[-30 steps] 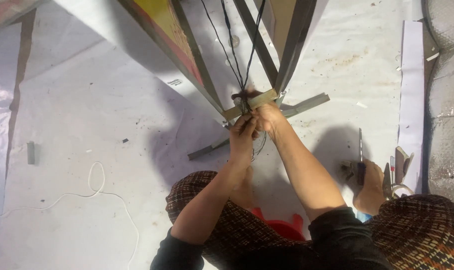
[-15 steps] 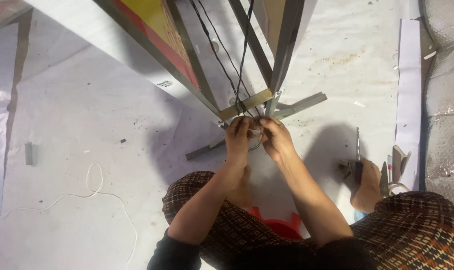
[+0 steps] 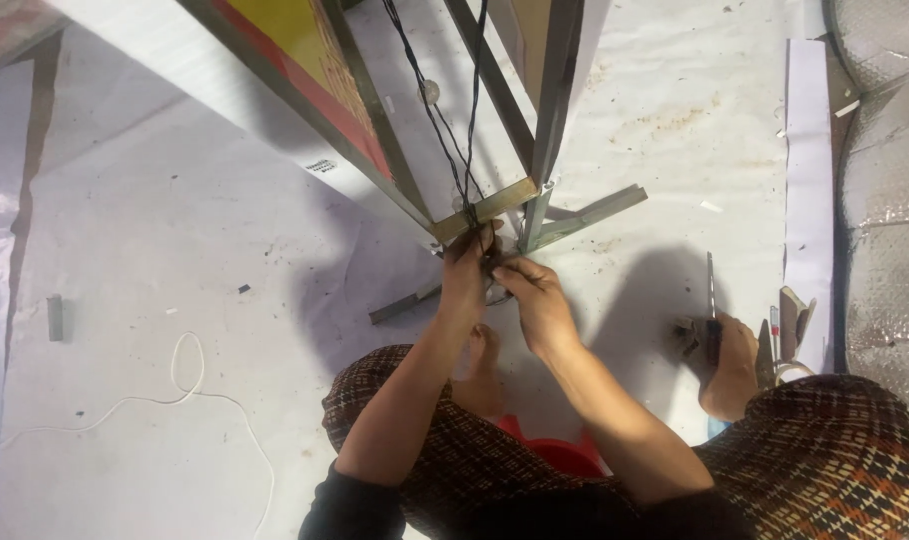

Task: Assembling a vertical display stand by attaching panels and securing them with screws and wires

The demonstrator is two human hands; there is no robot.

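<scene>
The fingers (image 3: 495, 268) of both hands bunch together under the metal frame (image 3: 485, 208), hiding what they pinch. The black wires (image 3: 445, 130) and the frame run off the top edge. The tool (image 3: 712, 300) by the foot is too small to identify.

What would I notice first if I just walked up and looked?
Probably the two hands in the middle: the left hand and right hand pinch black wires where they come down to the bottom corner of a metal frame. Above them to the left, a yellow and red panel in that frame catches the eye. A white cord curls on the pale floor at lower left.
</scene>
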